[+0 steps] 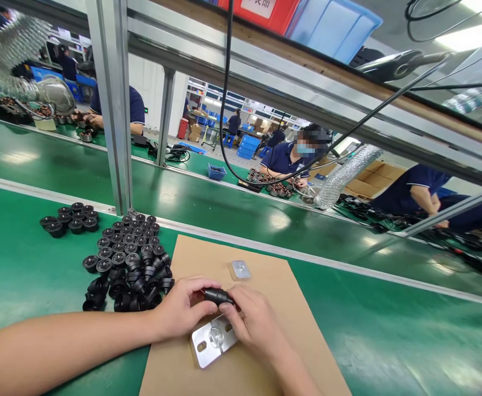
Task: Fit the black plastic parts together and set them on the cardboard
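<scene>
Between my two hands is a black ribbed plastic part [215, 295], held just above a silver metal block. My left hand [182, 303] grips its left end with thumb and fingers. At its right end, the fingers of my right hand [254, 317] are closed round it and partly hide it. Below lies the metal block [208, 349], with a round recess and slots, partly covered by my right hand. A smaller square metal piece [239, 269] rests farther back on the cardboard sheet [290, 330]. Left of my hands is a pile of black round plastic parts [131, 258].
A smaller group of black parts [70, 220] sits at the far left on the green bench [14, 247]. A metal post [111, 104] rises behind the pile. Past the metal rail runs a green strip [241, 214]; co-workers [284, 157] sit beyond it. A cable [223, 110] hangs overhead.
</scene>
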Motion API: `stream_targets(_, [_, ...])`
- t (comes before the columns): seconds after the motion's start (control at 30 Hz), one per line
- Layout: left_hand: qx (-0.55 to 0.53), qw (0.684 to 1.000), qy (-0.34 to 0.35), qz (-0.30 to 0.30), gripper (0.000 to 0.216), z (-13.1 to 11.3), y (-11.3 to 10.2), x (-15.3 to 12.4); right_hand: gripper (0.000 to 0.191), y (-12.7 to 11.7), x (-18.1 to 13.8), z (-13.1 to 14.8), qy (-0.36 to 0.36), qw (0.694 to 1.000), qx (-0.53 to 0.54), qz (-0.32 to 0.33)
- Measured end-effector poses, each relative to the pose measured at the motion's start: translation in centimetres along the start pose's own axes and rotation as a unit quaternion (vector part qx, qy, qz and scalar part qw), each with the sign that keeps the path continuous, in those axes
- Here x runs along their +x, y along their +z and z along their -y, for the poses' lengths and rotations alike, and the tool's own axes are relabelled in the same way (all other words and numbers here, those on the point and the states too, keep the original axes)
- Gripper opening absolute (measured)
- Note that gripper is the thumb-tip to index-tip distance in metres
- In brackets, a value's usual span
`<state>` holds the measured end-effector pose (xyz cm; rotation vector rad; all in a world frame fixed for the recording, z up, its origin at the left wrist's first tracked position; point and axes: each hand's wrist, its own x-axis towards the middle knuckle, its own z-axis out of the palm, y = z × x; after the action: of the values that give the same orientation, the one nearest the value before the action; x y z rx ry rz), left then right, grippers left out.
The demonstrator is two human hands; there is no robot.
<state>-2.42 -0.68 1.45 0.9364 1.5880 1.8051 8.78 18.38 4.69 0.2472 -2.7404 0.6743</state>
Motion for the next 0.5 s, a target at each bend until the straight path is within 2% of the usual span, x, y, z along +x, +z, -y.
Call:
stream_targets(0.07, [0.001,1.000,0.003,-0.003,0.036,0.0,0.0,0.0,0.035,-0.1,0.0,0.1,0.020,1.000,0.011,0.007])
stream_targets(0.17, [-0.067,0.997,-0.032,-0.011,0.038,0.1,0.0,0.1,0.027,-0.6,0.0,0.0,0.032,0.997,0.069,-0.010])
stream_targets(0.23, [-0.097,0.994,-0.054,-0.022,0.043,0.2,0.0,0.3,0.036,-0.9,0.0,-0.4,0.007,0.995,0.093,-0.022])
stream_targets(0.37, [-0.126,0.990,-0.061,-0.014,0.049,0.4,0.0,0.4,0.054,-0.9,0.2,-1.2,-0.103,0.992,0.058,-0.033])
stream_targets(0.43, [-0.135,0.989,-0.063,-0.005,0.050,0.5,0.1,0.2,0.052,-0.7,0.2,-1.2,-0.123,0.991,0.040,-0.040])
stream_targets(0.5, [-0.146,0.987,-0.067,0.001,0.049,0.6,0.2,0.1,0.044,-0.6,0.2,-1.0,-0.109,0.992,0.040,-0.039])
